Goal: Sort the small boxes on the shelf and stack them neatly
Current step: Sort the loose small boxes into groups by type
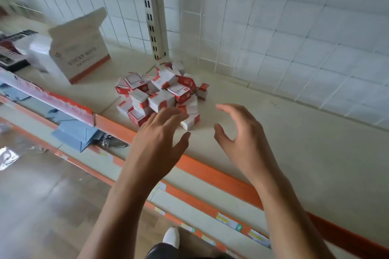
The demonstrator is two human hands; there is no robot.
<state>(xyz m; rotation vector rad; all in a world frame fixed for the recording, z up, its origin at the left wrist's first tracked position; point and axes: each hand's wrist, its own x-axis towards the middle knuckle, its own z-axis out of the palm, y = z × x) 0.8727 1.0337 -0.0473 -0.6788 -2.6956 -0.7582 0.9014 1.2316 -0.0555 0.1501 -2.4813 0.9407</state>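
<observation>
Reaching toward the jumbled heap of small red-and-white boxes at 12 o'clock on the beige shelf, we note left hand and right hand open-fingered, holding nothing; sorting unstarted, no stack formed.

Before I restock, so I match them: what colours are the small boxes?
The small boxes are white with red panels; the head view, the only one, shows it.

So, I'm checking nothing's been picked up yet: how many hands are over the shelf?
2. The left hand is at the near edge of the pile of small boxes; the right hand is over bare shelf beside it. Both are empty.
</observation>
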